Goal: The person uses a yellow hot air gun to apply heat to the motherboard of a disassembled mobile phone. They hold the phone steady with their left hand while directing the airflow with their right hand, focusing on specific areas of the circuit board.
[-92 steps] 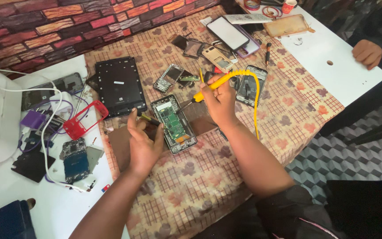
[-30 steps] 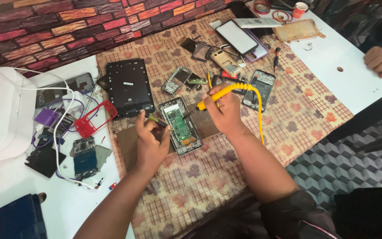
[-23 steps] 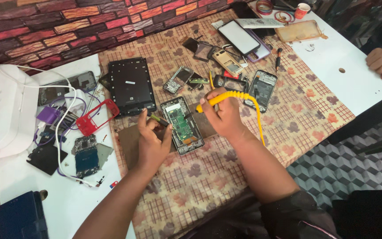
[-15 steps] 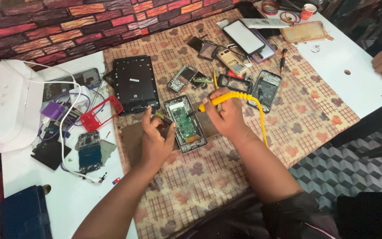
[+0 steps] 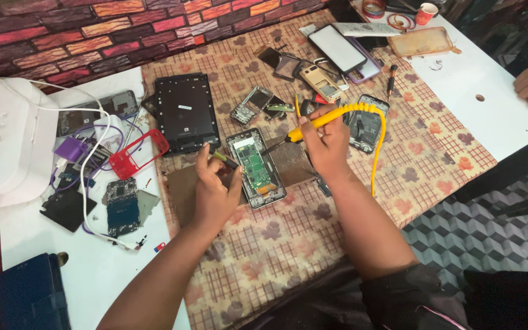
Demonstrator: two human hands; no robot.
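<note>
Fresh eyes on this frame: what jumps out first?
The yellow soldering iron in the right hand, tip down by the opened phone at mid-table. The left hand holds a thin tool beside that phone. Further left, a white box with tangled white and purple cables.

Wall: ahead of me, a brick-pattern wall (image 5: 62, 27) in red, orange and dark purple runs along the far edge of my bench.
Bench: 1 white table (image 5: 102, 275) under my arms, with a second white surface (image 5: 496, 116) to my right, marked by 1 small round hole.
Covering: a beige checked cloth (image 5: 264, 256) with brown leaf prints lies across the middle of the bench.
Floor: grey and white cube-pattern tiles (image 5: 459, 238) at my lower right.
Light: even and bright, with soft shadows only.
</note>
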